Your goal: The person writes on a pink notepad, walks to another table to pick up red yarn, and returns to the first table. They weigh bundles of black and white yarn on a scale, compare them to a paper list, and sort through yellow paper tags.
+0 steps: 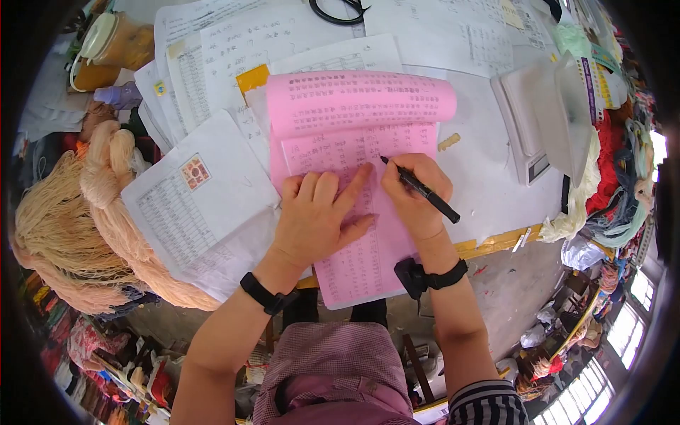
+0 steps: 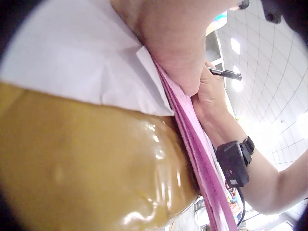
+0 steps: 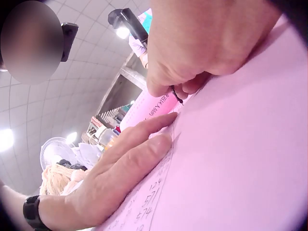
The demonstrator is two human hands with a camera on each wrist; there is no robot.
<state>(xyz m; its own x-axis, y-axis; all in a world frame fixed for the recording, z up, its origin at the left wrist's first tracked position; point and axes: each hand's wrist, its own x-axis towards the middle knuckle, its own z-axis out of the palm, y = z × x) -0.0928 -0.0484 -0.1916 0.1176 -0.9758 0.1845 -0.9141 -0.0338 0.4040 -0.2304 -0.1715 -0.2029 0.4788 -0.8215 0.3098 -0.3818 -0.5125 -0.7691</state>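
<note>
A pad of pink paper [image 1: 347, 276] lies at the table's front edge, its lower end jutting past it. Its upper sheet [image 1: 365, 106], printed with rows of characters, is folded back in a roll at the top. Columns of handwriting run down the page. My left hand [image 1: 312, 216] rests on the page with fingers spread, the index finger reaching toward the pen tip. In my right hand [image 1: 419, 195] I hold a black pen [image 1: 440, 204], its tip at the page's upper right. From the right wrist view, the pen tip [image 3: 179, 98] shows just beyond the left index fingertip.
Loose papers [image 1: 198, 198] lie left of the pad, with more sheets behind. Peach yarn skeins [image 1: 57, 219] hang over the left edge. A white scale [image 1: 520, 127] stands at right, beside coloured yarn [image 1: 605, 166]. Black scissor handles [image 1: 340, 15] and a lidded jar [image 1: 117, 42] sit farther back.
</note>
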